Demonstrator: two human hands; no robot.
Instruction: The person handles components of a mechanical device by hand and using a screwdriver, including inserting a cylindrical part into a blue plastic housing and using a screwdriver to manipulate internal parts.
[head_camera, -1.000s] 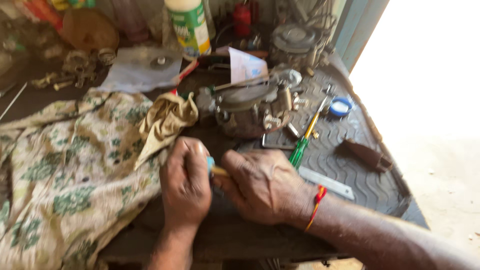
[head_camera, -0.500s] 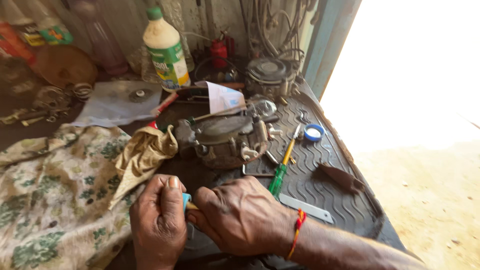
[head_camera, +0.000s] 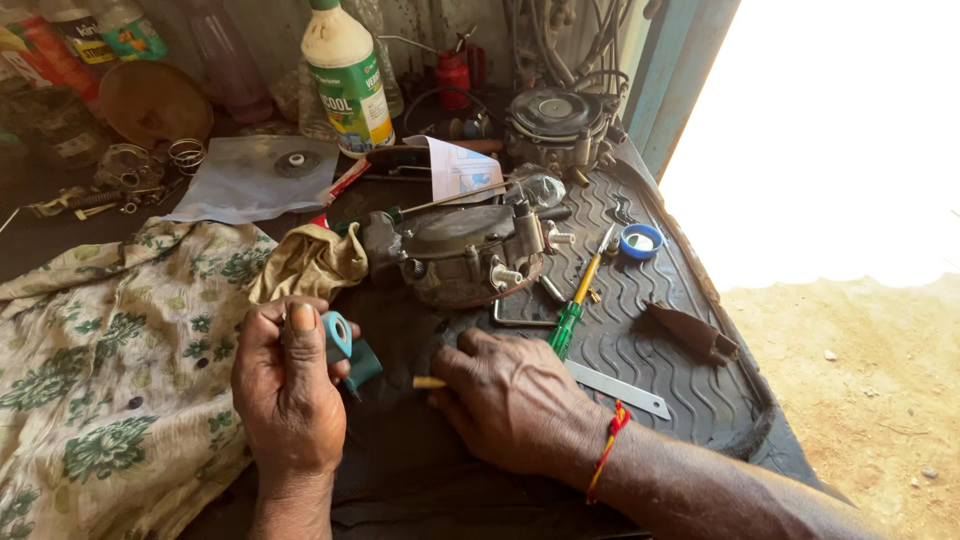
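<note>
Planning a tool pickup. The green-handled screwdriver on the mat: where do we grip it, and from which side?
Grip the green handle, the thicker end nearest the right hand, probably coming from above. The screwdriver lies flat on the ribbed mat, its yellow shaft angling away toward the blue ring. The metal housing crowds its left, so close across the handle from above.

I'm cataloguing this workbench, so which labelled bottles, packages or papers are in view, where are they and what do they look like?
Plastic bottle: back centre of the bench, cream body, green cap, green and white label.
Labelled containers: far back left corner, partly cut off, orange, green and white labels.
Folded paper: behind the grey metal engine part, white with a blue patch.
No screens or signs.
</note>
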